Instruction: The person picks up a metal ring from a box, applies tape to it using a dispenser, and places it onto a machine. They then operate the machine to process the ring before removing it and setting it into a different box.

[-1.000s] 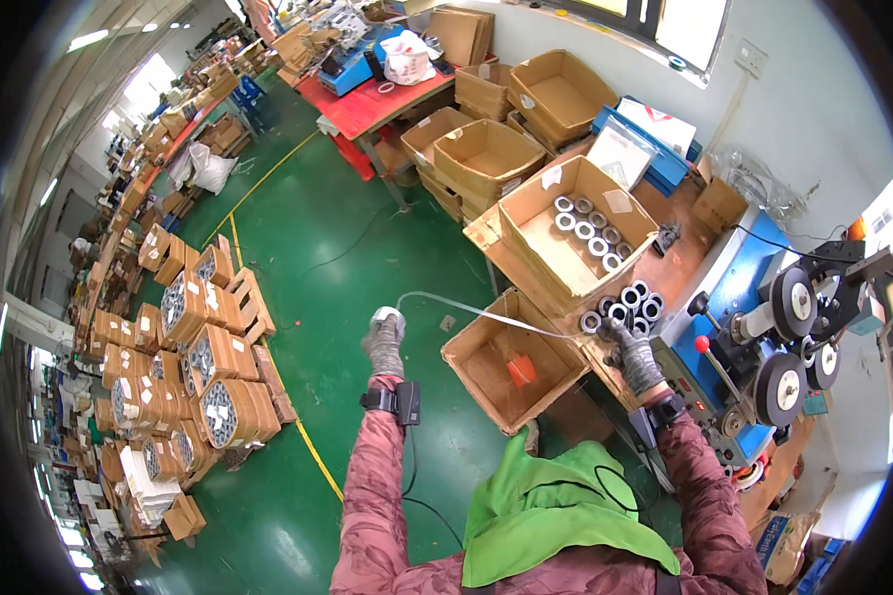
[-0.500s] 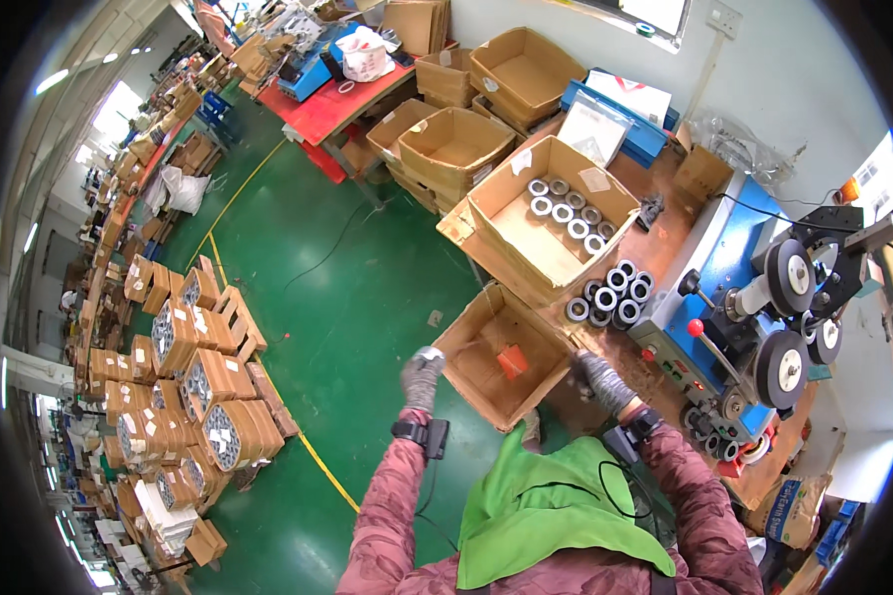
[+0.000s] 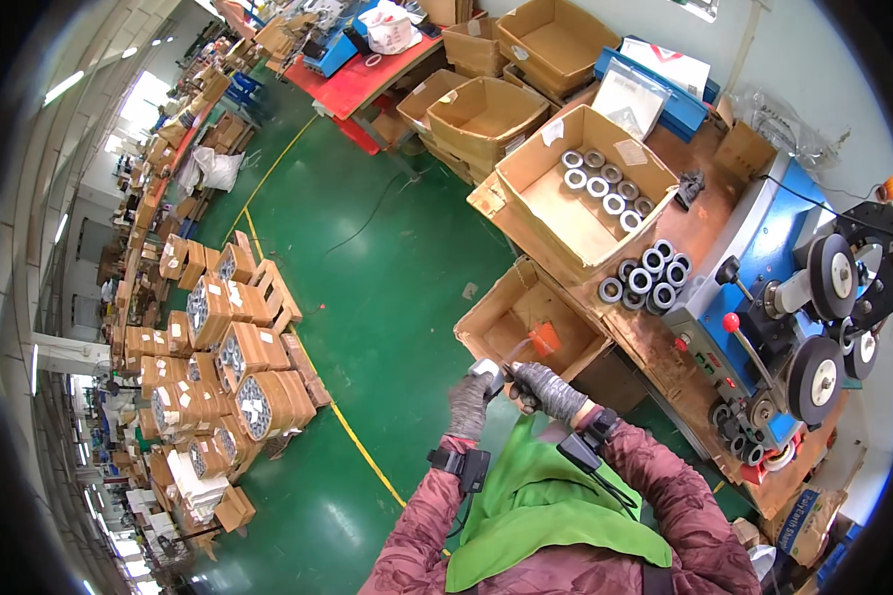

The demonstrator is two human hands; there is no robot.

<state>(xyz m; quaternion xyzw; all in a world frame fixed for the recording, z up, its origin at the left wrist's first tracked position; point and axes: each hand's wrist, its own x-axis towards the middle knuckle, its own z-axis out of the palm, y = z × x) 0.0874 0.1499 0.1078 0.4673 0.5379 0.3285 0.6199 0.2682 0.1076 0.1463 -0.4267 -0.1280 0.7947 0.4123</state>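
My left hand (image 3: 467,407), in a grey knit glove, is closed around a small white object (image 3: 484,368) whose kind I cannot make out. Right beside it my right hand (image 3: 551,392), gloved in dark grey, has its fingers pinched together. What they hold, if anything, is too small to name. Both hands are at the near side of an open cardboard box (image 3: 490,319), which sits low beside the workbench. Inside the box lies an orange piece (image 3: 544,338), and a thin pale streak shows between it and the white object.
On the wooden workbench (image 3: 605,322) stand a larger carton (image 3: 531,178) with several metal rings, a heap of rings (image 3: 649,279) and a blue machine (image 3: 739,288) with black wheels. Stacked empty boxes (image 3: 486,114) stand behind. Taped bundles (image 3: 258,347) rest on pallets at left.
Both hands have left the box's opposite sides and come together at its near edge. The white object moved right with my left hand. The whole view has shifted slightly.
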